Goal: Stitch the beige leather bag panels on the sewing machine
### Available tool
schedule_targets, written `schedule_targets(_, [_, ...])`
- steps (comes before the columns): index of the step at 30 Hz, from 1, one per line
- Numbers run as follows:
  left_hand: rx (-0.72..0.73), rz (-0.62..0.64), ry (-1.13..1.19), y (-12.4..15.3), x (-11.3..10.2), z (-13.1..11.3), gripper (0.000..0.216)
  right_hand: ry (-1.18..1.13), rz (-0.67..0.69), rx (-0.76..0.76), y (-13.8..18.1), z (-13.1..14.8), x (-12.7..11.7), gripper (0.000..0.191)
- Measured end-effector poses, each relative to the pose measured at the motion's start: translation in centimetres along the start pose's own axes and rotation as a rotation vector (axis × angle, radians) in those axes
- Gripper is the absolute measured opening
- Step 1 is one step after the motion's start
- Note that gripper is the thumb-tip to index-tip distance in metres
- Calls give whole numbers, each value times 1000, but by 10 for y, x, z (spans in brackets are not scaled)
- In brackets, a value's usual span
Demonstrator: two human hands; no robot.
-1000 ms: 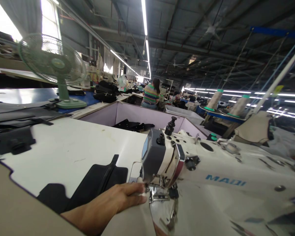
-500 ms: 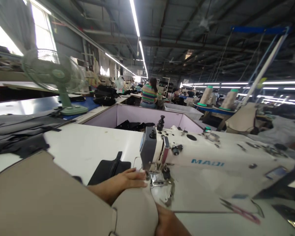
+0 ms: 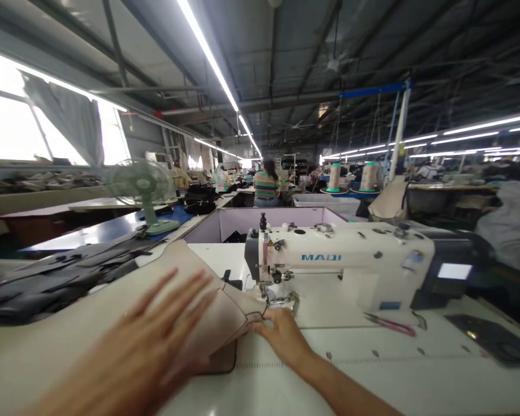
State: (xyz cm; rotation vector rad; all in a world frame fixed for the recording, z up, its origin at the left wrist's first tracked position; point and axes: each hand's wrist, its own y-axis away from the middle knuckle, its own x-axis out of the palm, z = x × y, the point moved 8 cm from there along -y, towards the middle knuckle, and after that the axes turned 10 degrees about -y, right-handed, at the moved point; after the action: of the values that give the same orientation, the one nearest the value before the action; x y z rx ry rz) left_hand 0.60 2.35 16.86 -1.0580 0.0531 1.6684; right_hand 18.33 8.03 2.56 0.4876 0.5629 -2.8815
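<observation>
A white MAQI sewing machine [image 3: 342, 263] stands on the white table [image 3: 329, 370]. A large beige panel [image 3: 112, 312] lies in front of it, its edge reaching the presser foot [image 3: 281, 299]. My left hand [image 3: 151, 341] is spread flat above the beige panel, blurred by motion. My right hand [image 3: 283, 335] rests at the panel's edge just in front of the presser foot, its fingers pinching or pressing the edge. A bit of black piece [image 3: 231, 280] shows behind the panel.
Dark grey fabric pieces [image 3: 56, 274] are stacked at the left. A green fan [image 3: 145, 190] stands behind them. A lilac bin [image 3: 251, 222] sits behind the table. Pink-handled scissors [image 3: 390, 323] lie under the machine arm. A person in a striped shirt [image 3: 266, 185] sits farther back.
The view pulled back and rose. My left hand left the needle area and now hovers spread over the beige panel. My right hand moved up to the presser foot.
</observation>
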Motion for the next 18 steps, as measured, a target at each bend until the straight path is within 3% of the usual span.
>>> schedule_targets(2, [37, 27, 29, 7, 33, -59, 87, -4, -44, 9, 4, 2, -2, 15])
schedule_targets(5, [18, 68, 15, 7, 80, -96, 70, 35, -79, 31, 11, -1, -2, 10])
schedule_targets(8, [120, 64, -43, 10, 104, -103, 60, 120, -102, 31, 14, -4, -1, 5])
schedule_targets(12, [199, 116, -122, 15, 110, -103, 60, 249, -165, -27, 10, -1, -3, 11])
schedule_targets(16, [203, 216, -104, 9, 113, -103, 58, 463, -207, -342, 9, 21, 1, 37])
schedule_targets(18, [230, 227, -113, 4, 113, -103, 59, 548, -159, -491, 11, 26, 9, 33])
